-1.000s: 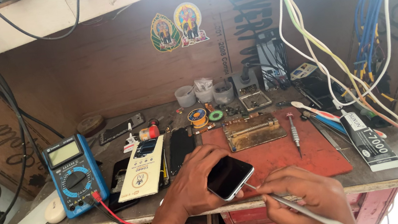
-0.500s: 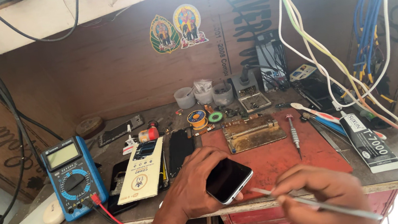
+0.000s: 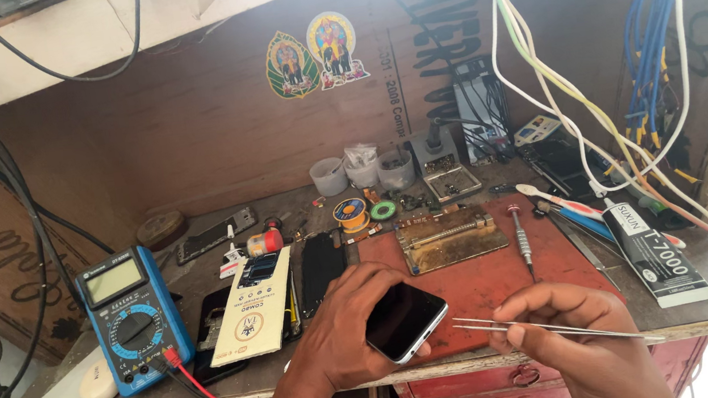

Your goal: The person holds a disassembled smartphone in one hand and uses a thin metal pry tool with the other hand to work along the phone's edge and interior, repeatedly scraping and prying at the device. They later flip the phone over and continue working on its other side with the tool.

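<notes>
While left hand (image 3: pixel 348 330) grips phone (image 3: pixel 405 320), right hand (image 3: pixel 568 326) pinches tweezers (image 3: pixel 541 329); multimeter (image 3: pixel 130 316) apparently clear.

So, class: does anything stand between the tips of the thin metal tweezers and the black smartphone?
Nothing visible does. The right hand pinches the thin metal tweezers, tips pointing at the lower edge of the black smartphone gripped by the left hand. Only bare red mat shows between them.

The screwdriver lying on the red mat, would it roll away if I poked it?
Probably a little. The screwdriver has a thin round metal shaft, so a sideways poke could roll it. It lies flat on the red mat, which looks level and may slow it. It looks stiff and light, easy to pick up.
</notes>
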Demonstrator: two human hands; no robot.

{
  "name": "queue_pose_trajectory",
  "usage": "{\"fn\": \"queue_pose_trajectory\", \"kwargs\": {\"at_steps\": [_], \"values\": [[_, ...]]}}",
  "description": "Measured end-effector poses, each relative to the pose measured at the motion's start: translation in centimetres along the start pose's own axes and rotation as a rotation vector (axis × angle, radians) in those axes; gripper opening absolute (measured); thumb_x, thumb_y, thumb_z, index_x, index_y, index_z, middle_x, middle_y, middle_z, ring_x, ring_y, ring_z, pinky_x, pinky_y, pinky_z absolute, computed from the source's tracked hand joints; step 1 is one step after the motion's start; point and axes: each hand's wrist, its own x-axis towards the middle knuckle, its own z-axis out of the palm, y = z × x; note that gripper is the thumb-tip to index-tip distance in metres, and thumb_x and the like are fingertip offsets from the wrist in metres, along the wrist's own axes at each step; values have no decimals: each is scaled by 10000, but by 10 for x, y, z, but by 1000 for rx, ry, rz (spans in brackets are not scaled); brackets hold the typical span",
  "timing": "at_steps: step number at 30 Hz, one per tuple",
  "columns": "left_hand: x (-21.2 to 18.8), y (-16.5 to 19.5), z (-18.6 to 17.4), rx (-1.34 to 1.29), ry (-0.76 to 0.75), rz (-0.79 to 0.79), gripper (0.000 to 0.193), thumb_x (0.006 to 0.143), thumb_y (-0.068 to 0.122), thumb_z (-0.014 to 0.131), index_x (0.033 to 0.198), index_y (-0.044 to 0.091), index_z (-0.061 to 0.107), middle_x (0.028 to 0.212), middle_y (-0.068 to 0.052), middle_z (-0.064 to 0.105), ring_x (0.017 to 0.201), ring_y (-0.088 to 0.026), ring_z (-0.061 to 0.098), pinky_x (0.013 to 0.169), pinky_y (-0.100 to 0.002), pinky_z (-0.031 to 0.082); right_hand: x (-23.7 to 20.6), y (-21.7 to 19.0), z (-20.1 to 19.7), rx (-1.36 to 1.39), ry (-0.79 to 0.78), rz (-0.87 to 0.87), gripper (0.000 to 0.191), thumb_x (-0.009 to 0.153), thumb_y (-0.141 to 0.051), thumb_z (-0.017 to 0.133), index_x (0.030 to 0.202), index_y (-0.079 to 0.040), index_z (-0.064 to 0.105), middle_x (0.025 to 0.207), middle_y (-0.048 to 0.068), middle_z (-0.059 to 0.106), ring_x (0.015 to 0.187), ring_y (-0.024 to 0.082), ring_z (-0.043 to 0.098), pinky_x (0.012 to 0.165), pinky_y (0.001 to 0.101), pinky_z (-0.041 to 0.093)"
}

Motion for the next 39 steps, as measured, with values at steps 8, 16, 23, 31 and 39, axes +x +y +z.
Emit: {"fn": "queue_pose_trajectory", "kwargs": {"at_steps": [8,16,23,31,39], "values": [[0,0,0,-5,5,8,680,627,484,912,1133,107,658,1165,-48,652,1130,-284,609,966,-404,450,1,-4,10,-92,41,-44,251,866,-32,691,1086,81,732,853,206,781,786,232,758,734,356,602],[0,0,-1,-4,18,26,686,622,456,930,1137,98,652,1166,-61,642,1140,-293,603,965,-401,452,3,-5,22,106,96,33,336,955,-126,579,1135,119,721,866,221,766,742,273,726,694,403,589],[-1,0,0,4,33,42,681,627,421,930,1154,96,645,1178,-65,633,1161,-298,591,985,-403,448,1,0,27,90,-52,-44,327,951,-70,606,1209,122,664,866,221,746,767,255,724,723,390,586],[-3,-5,3,40,28,-1,755,566,441,953,1175,122,643,1221,-79,589,1202,-317,538,998,-432,413,4,10,38,-62,52,-27,433,942,-242,564,1247,46,672,905,175,816,751,202,754,707,341,603],[-10,-11,4,218,238,237,819,478,364,926,1210,151,626,1290,-144,519,1323,-397,484,1116,-526,336,9,33,55,-183,47,185,456,812,-110,818,1241,-33,683,803,115,819,696,147,718,632,331,582]]}}
